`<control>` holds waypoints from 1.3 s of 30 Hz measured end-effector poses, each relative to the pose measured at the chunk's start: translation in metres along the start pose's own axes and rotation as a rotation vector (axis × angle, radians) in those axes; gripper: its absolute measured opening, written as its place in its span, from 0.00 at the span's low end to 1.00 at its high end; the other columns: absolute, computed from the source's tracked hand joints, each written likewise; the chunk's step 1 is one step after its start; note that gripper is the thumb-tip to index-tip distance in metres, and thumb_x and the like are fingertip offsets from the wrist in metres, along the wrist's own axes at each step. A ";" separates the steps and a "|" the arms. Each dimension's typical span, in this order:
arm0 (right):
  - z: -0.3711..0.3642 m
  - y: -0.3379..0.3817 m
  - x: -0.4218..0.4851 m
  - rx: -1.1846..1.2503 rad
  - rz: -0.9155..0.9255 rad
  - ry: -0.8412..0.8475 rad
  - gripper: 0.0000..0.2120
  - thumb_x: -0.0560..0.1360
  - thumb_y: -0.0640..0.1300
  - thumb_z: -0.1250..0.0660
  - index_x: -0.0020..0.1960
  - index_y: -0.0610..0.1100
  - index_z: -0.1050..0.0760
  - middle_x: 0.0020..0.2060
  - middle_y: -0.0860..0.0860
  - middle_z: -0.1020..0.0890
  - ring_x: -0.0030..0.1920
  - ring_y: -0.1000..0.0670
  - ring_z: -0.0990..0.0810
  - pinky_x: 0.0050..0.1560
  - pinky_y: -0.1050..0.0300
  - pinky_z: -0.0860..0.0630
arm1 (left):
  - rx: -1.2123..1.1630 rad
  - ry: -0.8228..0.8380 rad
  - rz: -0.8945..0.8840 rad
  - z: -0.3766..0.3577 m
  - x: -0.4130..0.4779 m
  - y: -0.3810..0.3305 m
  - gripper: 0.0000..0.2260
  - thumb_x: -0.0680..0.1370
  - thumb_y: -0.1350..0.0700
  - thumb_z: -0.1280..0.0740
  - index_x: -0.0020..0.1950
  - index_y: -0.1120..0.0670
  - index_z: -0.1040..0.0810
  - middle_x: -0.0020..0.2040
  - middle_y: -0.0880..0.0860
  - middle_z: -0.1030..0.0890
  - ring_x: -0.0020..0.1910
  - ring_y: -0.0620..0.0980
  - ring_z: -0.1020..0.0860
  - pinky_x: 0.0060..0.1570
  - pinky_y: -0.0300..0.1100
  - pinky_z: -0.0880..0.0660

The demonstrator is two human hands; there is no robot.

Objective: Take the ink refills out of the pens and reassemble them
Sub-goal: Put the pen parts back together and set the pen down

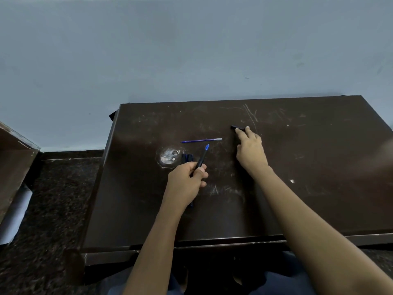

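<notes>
The left hand (pixel 187 179) grips the slim black plastic pen (pixel 202 159) mid-barrel; it looks light and slick. The right hand (pixel 251 150) pinches a small black cap (pixel 236 126).

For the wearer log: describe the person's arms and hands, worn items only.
The left hand and right hand are ungloved, and both arms are bare with no sleeves in view. No watch, bracelet or ring shows.
</notes>
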State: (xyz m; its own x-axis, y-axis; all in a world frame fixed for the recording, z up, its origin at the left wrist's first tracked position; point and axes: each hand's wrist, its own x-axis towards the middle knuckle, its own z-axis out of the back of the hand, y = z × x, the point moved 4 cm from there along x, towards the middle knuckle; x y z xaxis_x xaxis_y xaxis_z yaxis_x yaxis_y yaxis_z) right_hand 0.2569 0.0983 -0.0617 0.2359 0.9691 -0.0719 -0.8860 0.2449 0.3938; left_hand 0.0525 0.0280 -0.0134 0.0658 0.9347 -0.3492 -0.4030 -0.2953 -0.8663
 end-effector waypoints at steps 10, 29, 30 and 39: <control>0.013 0.001 0.056 -0.063 0.017 -0.003 0.15 0.78 0.38 0.40 0.64 0.40 0.27 0.60 0.40 0.24 0.63 0.37 0.30 0.60 0.40 0.28 | 0.012 0.002 -0.015 -0.005 0.007 -0.001 0.11 0.81 0.57 0.39 0.61 0.54 0.21 0.48 0.48 0.17 0.37 0.40 0.22 0.40 0.31 0.27; 0.051 0.020 -0.057 1.195 -0.377 0.155 0.10 0.70 0.28 0.31 0.45 0.42 0.23 0.37 0.47 0.21 0.34 0.53 0.25 0.35 0.64 0.27 | -0.034 0.000 0.019 -0.003 0.001 -0.012 0.14 0.82 0.52 0.43 0.55 0.52 0.19 0.44 0.46 0.16 0.34 0.38 0.27 0.40 0.32 0.30; 0.050 0.019 -0.066 1.248 -0.419 0.174 0.10 0.72 0.28 0.33 0.44 0.42 0.23 0.36 0.48 0.22 0.33 0.55 0.26 0.33 0.66 0.28 | -0.034 0.004 0.020 -0.003 0.000 -0.012 0.14 0.82 0.53 0.43 0.55 0.51 0.19 0.44 0.46 0.16 0.32 0.38 0.28 0.36 0.29 0.31; 0.048 0.030 -0.069 1.343 -0.481 0.171 0.09 0.79 0.34 0.41 0.45 0.42 0.23 0.36 0.47 0.23 0.34 0.54 0.26 0.39 0.60 0.22 | -0.005 0.020 -0.024 -0.005 -0.001 -0.015 0.12 0.81 0.52 0.42 0.54 0.49 0.18 0.42 0.45 0.16 0.32 0.39 0.28 0.33 0.26 0.30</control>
State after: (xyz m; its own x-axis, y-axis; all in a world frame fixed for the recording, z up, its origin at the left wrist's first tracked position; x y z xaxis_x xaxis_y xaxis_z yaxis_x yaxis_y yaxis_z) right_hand 0.2330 0.0377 -0.0006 0.2632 0.8166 -0.5137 0.3278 0.4251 0.8437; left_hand 0.0626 0.0309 -0.0019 0.0933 0.9375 -0.3351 -0.3966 -0.2738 -0.8762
